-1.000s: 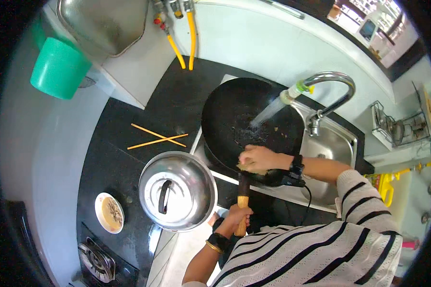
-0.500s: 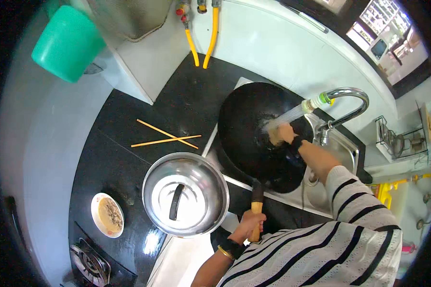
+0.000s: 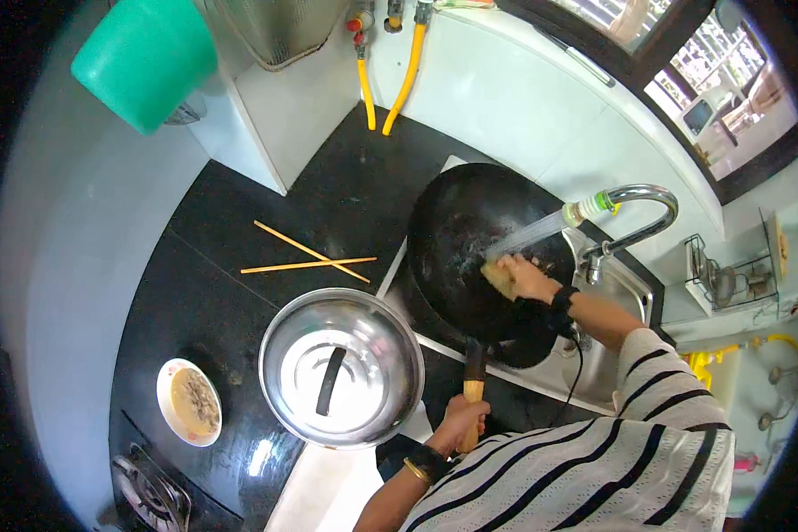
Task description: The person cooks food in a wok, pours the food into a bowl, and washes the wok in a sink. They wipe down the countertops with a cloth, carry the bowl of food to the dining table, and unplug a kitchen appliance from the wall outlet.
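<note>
A large black wok (image 3: 456,213) rests over the sink (image 3: 607,355), with water running into it from the faucet (image 3: 656,197). My left hand (image 3: 461,422) is wrapped round the wok's wooden handle (image 3: 473,392). Inside the wok, my right hand (image 3: 530,278) grips a yellowish sponge (image 3: 500,279) close to where the water lands. Small bits of residue lie on the wok's inner surface near that hand. To the left of the handle sits a shiny metal lid (image 3: 372,381) with a dark handle.
Two crossed chopsticks (image 3: 284,266) lie on the black counter (image 3: 195,310). A bowl of cloudy food remains (image 3: 170,413) stands at the left, above a gas burner (image 3: 151,496). A green container (image 3: 146,66) is at the upper left. A wire rack (image 3: 740,282) is at the right.
My right hand moved with the sponge from near the handle farther into the wok, then slightly down. My left hand keeps hold of the handle. The camera view has shifted.
</note>
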Motion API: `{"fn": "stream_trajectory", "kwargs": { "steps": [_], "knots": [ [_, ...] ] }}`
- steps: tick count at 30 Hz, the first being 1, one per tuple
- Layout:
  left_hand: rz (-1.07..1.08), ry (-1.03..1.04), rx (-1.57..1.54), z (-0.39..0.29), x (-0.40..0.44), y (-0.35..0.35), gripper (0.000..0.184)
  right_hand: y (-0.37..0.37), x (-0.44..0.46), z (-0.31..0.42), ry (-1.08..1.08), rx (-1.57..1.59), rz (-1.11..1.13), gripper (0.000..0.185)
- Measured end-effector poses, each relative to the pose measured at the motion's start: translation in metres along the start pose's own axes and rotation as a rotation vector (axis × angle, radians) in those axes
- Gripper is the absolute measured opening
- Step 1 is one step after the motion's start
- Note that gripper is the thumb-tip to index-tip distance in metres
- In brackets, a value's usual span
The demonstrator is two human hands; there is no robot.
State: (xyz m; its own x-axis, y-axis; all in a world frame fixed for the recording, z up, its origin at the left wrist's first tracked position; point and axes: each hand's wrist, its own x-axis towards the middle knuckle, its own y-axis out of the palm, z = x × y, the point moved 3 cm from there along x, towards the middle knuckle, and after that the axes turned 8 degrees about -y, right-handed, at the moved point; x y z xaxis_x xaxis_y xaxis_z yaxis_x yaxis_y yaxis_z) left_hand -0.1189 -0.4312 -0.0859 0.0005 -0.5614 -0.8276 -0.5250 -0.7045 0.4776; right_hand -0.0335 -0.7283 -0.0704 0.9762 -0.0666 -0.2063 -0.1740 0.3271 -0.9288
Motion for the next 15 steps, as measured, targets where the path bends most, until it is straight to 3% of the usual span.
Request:
{"fn": "stream_trajectory", "kwargs": {
  "steps": [2, 3, 4, 5, 7, 10, 11, 12, 14, 15],
  "knots": [
    [-0.011, -0.028, 0.024, 0.005, 0.003, 0.001, 0.011, -0.006, -0.013, 0.054, -0.206, 0.096, -0.006, 0.035],
    [-0.008, -0.033, 0.014, 0.002, -0.001, 0.002, 0.011, -0.005, -0.013, 0.076, -0.493, 0.024, 0.017, 0.032],
    [-0.005, -0.033, 0.006, -0.002, -0.005, 0.003, 0.011, -0.006, -0.006, 0.096, -0.316, 0.085, 0.243, 0.048],
    [-0.002, -0.031, 0.013, -0.006, -0.011, 0.005, 0.011, 0.014, 0.005, 0.095, -0.505, 0.141, 0.04, 0.041],
    [0.021, 0.034, -0.014, -0.012, -0.018, 0.007, 0.01, 0.016, 0.045, 0.103, -0.508, 0.147, -0.138, 0.029],
    [-0.053, -0.013, 0.003, -0.007, -0.009, 0.005, 0.01, -0.024, 0.111, 0.082, -0.332, -0.177, -0.308, 0.027],
    [-0.063, 0.011, 0.016, -0.007, -0.01, 0.006, 0.01, -0.033, 0.119, 0.055, -0.207, -0.24, -0.402, 0.03],
    [-0.066, -0.006, 0.024, -0.009, -0.013, 0.006, 0.01, -0.032, 0.124, 0.018, 0.101, -0.147, -0.479, 0.032],
    [-0.095, -0.009, 0.151, -0.019, -0.019, 0.007, 0.01, -0.026, 0.098, -0.033, 0.401, -0.121, -0.505, 0.03],
    [-0.105, 0.025, 0.196, -0.019, -0.017, 0.003, 0.011, -0.009, 0.084, -0.054, 0.422, -0.125, -0.503, 0.03]
  ]
}}
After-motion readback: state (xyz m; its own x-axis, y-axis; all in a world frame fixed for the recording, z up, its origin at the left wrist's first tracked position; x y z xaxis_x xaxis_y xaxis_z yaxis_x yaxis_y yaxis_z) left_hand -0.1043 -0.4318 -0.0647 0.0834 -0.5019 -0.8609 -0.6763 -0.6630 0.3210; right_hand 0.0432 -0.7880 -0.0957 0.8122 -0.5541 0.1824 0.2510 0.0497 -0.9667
